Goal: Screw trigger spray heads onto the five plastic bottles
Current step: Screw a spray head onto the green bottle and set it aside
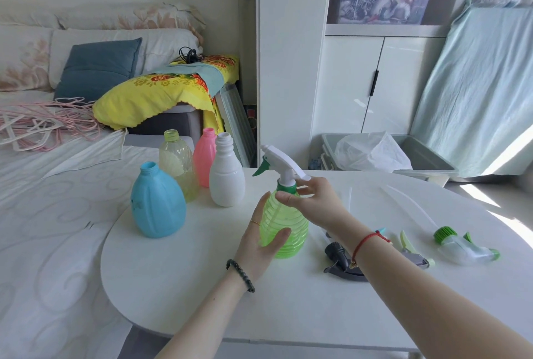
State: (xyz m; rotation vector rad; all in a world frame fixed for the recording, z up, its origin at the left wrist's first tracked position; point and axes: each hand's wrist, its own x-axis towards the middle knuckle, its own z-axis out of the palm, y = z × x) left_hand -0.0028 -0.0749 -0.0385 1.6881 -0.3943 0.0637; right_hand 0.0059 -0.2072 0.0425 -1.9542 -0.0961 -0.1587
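My left hand [264, 239] steadies the upright green bottle [284, 226]; my right hand [310, 200], fingers [284, 195] pinching, grips its collar [286, 186] from the right.

We see a translucent green ribbed bottle [284, 223] topped by a white spray head [284, 163] with a dark green nozzle and collar. To the left stand a sky-blue bottle [157, 204], a pale yellow see-through bottle [176, 164], a pink bottle [204, 156] and a white bottle [226, 174]. The bench [202, 286] is white. On the right lie a black spray head [341, 262] and a clear spray head [461, 246] with a bright green collar. On the far left, a yellow cloth [150, 96] bears red flowers.
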